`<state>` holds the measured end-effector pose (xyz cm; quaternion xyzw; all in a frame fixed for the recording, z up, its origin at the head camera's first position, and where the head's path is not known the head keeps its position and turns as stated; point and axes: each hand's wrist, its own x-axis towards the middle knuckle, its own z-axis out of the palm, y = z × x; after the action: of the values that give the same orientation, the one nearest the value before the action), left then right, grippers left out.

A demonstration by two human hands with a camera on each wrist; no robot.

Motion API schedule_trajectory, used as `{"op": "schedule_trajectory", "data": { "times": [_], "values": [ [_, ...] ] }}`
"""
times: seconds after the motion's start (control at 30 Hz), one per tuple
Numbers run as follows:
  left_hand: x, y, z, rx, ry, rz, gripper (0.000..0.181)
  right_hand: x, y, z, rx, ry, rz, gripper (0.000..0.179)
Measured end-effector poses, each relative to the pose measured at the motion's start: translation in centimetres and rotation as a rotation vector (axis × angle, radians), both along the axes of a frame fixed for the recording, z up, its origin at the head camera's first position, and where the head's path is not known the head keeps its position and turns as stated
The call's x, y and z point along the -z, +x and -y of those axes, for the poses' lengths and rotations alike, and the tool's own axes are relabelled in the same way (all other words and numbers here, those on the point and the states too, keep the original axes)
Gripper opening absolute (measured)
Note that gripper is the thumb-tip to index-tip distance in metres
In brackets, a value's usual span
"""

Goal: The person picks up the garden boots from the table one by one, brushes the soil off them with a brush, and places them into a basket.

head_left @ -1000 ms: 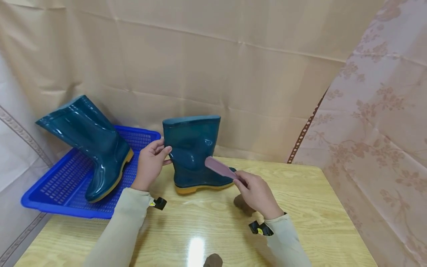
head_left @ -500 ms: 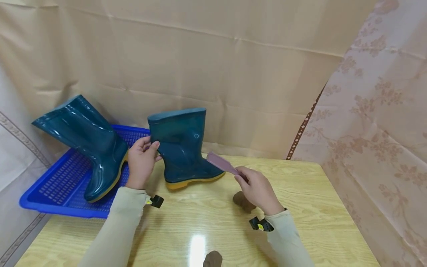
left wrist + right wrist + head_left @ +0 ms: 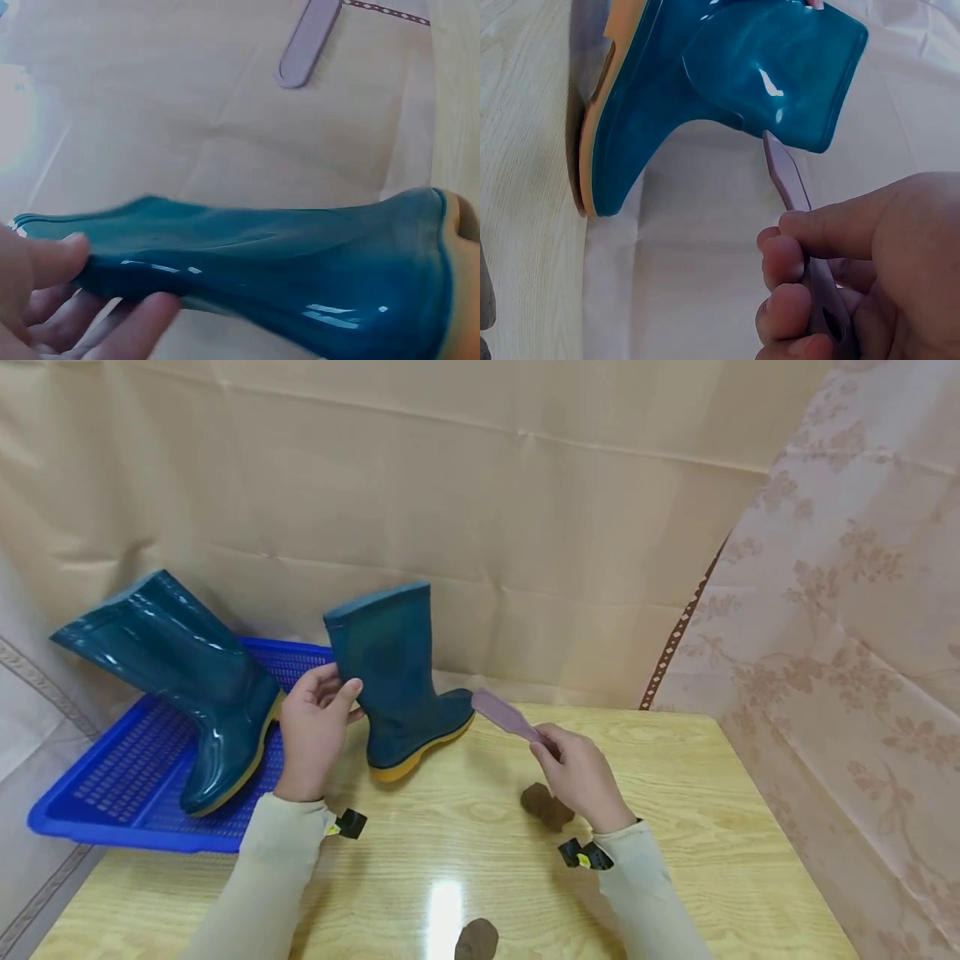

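Note:
A dark green rubber boot (image 3: pixel 390 668) with a yellow sole stands in front of my left hand (image 3: pixel 317 727). That hand holds it by the back of the shaft, thumb on one side and fingers on the other, as the left wrist view shows. I cannot tell whether the whole sole touches the table. My right hand (image 3: pixel 581 777) grips the handle of a mauve paddle-shaped tool (image 3: pixel 504 712), which has a hole near the handle's end (image 3: pixel 832 322). In the head view the tool's flat tip lies close to the boot's toe; whether they touch is unclear.
At the left, a blue plastic basket (image 3: pixel 52 814) carries a second green boot (image 3: pixel 202 685), leaning with its shaft over the rim. Two brown lumps (image 3: pixel 547 807) lie on the wooden table (image 3: pixel 675 827), one by my right wrist, one at the front. A beige curtain (image 3: pixel 360 485) hangs behind.
My left hand has moved the boot to the left and turned it, so its toe points farther back. The tool has moved slightly up and now appears beside the toe, not over the boot.

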<state>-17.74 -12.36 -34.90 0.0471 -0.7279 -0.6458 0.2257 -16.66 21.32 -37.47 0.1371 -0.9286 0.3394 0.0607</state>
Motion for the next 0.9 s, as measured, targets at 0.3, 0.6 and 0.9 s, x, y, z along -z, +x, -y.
{"op": "schedule_trajectory", "data": {
  "times": [0.3,0.6,0.9],
  "values": [
    [-0.7,1.7,-2.1,0.235,-0.155,0.069,0.037,0.2,-0.2,0.3,0.008,0.004,0.024,0.019],
    [0.3,3.4,-6.6,0.321,-0.245,0.028,0.036,0.3,-0.3,0.2,0.022,0.01,0.028,0.02],
    [1.2,4.6,-9.2,0.455,-0.24,0.061,0.032,0.3,-0.2,0.2,0.029,0.007,0.036,0.02]
  ]
}}
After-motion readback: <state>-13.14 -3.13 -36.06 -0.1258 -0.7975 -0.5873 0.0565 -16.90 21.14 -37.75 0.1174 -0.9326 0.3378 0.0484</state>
